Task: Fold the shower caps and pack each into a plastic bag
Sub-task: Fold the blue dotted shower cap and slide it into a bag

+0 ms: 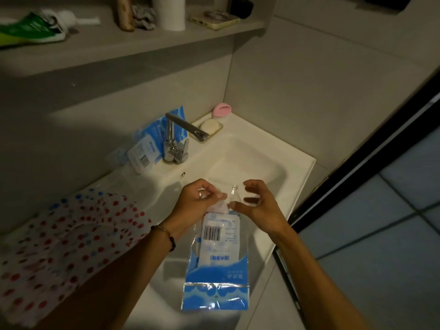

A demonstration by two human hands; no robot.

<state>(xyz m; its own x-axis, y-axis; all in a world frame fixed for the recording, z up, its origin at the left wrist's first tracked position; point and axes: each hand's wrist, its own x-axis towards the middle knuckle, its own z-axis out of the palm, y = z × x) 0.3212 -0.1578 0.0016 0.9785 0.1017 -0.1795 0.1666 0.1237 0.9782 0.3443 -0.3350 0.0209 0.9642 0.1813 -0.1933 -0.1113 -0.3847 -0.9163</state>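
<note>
A blue and clear plastic bag (pixel 215 279) hangs over the sink (pixel 302 163), pinched at its top edge by the left hand (pixel 197 198). The right hand (pixel 256 201) hovers beside it, fingers spread and holding nothing. A polka-dot shower cap (pixel 59 236) lies on the counter to the left.

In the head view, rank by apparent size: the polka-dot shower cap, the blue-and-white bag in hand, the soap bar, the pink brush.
1. Polka-dot shower cap, though nearness inflates it.
2. Blue-and-white bag.
3. Soap bar and pink brush: too alike to rank.
</note>
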